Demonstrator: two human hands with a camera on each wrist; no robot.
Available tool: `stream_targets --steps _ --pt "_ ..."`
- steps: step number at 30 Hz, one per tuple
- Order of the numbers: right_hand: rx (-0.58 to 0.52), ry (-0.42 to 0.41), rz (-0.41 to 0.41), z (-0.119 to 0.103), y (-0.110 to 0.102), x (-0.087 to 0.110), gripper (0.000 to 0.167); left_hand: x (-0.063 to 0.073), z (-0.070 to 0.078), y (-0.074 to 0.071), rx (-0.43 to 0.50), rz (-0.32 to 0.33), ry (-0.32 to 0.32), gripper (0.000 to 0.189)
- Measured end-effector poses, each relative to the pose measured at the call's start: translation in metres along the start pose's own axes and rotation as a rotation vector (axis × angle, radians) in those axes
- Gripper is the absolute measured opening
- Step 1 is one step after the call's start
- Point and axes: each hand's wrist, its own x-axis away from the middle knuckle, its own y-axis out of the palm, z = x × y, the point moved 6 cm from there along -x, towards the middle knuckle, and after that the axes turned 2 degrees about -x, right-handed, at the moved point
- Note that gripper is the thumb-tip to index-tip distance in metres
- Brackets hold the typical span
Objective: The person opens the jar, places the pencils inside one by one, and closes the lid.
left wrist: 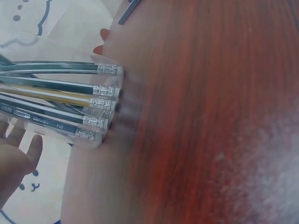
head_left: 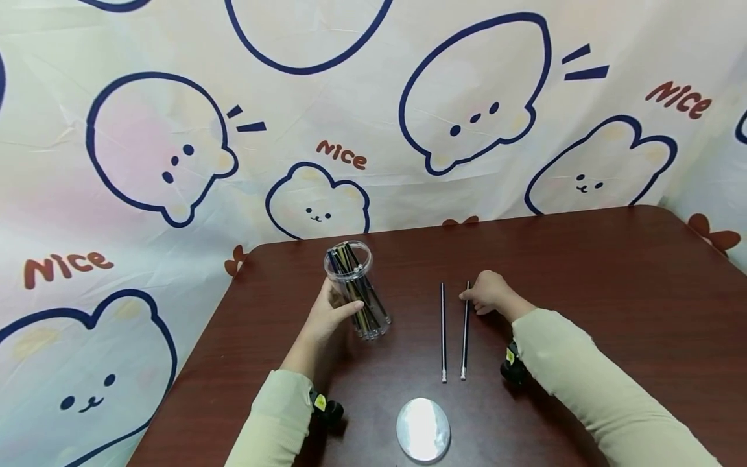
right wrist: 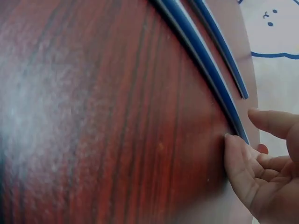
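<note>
My left hand (head_left: 328, 318) grips a clear plastic jar (head_left: 382, 329), its thumb across the side. Inside stand several pencils (left wrist: 51, 98), mostly dark, one golden, their eraser ends at the jar's bottom. The jar leans in the head view. Two dark pencils lie side by side on the table, eraser ends towards me: a left pencil (head_left: 443, 331) and a right pencil (head_left: 465, 340). At the far end of the right one, my right hand (head_left: 492, 293) pinches it with the thumb and a finger. In the right wrist view the thumb (right wrist: 238, 163) partly hides that end.
A round, shiny whitish disc (head_left: 423, 431) lies on the brown table (head_left: 583, 279) near me, below the two pencils. A cloth with cartoon figures (head_left: 315, 207) hangs behind the table's far edge and along its left side.
</note>
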Motion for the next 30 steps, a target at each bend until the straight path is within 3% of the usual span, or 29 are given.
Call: stream_targets --steps 10,19,22,27,30 --pt "0.183 -0.022 0.018 -0.007 0.005 0.003 0.032 0.000 -0.001 0.000 0.047 -0.023 -0.015 0.071" --pt "0.157 0.015 -0.006 -0.010 0.005 0.003 0.030 -0.001 0.000 -0.001 0.046 -0.023 0.013 0.072" --pt "0.096 0.020 -0.008 -0.008 0.005 0.003 0.030 -0.002 0.000 -0.001 0.041 -0.038 0.026 0.071" --pt "-0.114 0.049 -0.013 0.000 0.002 0.003 0.008 -0.003 0.001 0.000 0.035 -0.045 0.039 0.070" --pt "-0.231 0.061 -0.026 0.003 0.001 0.002 0.011 -0.004 0.001 0.000 0.039 -0.045 0.047 0.069"
